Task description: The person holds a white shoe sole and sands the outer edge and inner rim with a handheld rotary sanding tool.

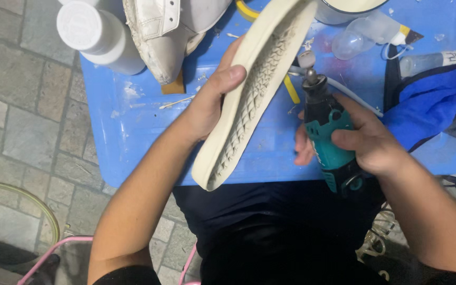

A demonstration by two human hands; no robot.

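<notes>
Left hand grips a cream sole — tread up, over the blue bench; right hand has its fingers wrapped around a teal grinder — tip beside the sole.

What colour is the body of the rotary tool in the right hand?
Teal with black ends, seen in the head view: the rotary tool is gripped by the right hand.

Bare forearms, no sleeves or gloves; dark navy clothing across lap and torso.
</notes>
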